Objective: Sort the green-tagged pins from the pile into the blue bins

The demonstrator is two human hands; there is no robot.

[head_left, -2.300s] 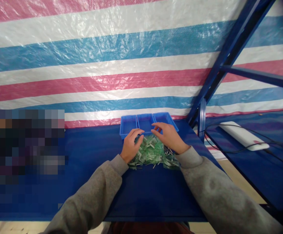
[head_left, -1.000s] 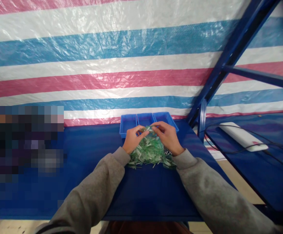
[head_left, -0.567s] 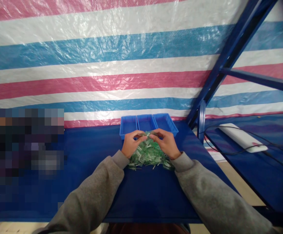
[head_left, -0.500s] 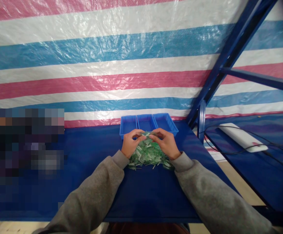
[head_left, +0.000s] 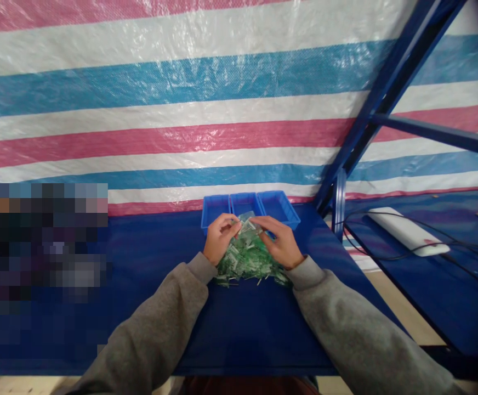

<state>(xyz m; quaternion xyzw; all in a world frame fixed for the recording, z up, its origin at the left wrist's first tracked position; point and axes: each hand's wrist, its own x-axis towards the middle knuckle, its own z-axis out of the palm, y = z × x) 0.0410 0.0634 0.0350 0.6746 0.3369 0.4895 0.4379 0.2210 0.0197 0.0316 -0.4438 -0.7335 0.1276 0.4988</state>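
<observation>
A loose heap of small clear-and-green plastic packets (head_left: 249, 260) lies on the blue table between my forearms. Above the back of the heap, a clear plastic packet (head_left: 246, 224) with pale slim pieces showing in it is held between both hands. My left hand (head_left: 219, 237) pinches its left side with thumb and forefinger. On the other side, my right hand (head_left: 280, 241) has its fingertips at the packet's right edge, the thumb lower and somewhat apart from the forefinger. Exactly what is inside the packet is too small to make out.
Three blue bins (head_left: 278, 208) stand side by side just behind the heap, against the striped tarp (head_left: 160, 137). A blue metal frame post (head_left: 340, 203) rises at right. Beyond it, a white power-strip-like box (head_left: 409, 230) and black cables lie on another blue surface.
My fingers have spread slightly from their tight pinch, and the forefingers have lifted a little. More of the clear packet between them now shows. The heap and bins look unchanged.
</observation>
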